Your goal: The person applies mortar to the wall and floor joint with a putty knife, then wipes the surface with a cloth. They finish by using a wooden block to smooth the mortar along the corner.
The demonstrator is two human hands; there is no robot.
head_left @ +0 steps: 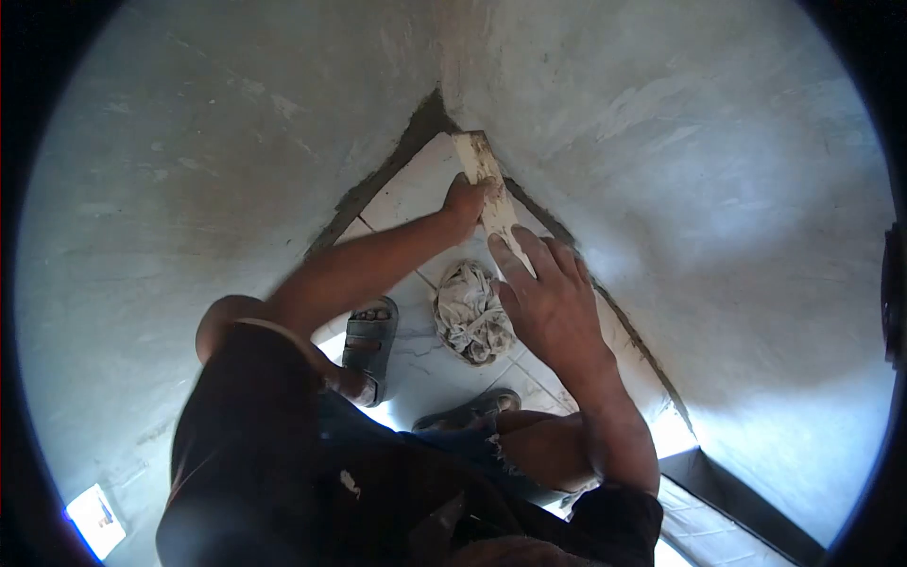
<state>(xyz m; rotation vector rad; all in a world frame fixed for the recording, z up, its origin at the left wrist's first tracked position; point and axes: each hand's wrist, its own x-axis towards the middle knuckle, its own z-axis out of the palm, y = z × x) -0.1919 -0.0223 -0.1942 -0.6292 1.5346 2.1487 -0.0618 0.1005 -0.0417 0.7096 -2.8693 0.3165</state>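
A pale, dirt-smeared strip of board (499,210) lies slanted near the corner where two plastered walls meet the floor. My left hand (465,205) grips its upper part, with the fingers closed round the edge. Lower down, my right hand (553,300) rests its spread fingers on the board's lower end and does not wrap round it. Just below the board, a crumpled, dirty white cloth (471,314) sits in a round bundle on the tiles.
Grey plastered walls (246,161) rise on both sides, with a dark rough band (378,181) along their foot. Sandaled feet (370,345) stand on the white tiled floor (416,354). A dark-edged trough-like object (746,501) is at the lower right.
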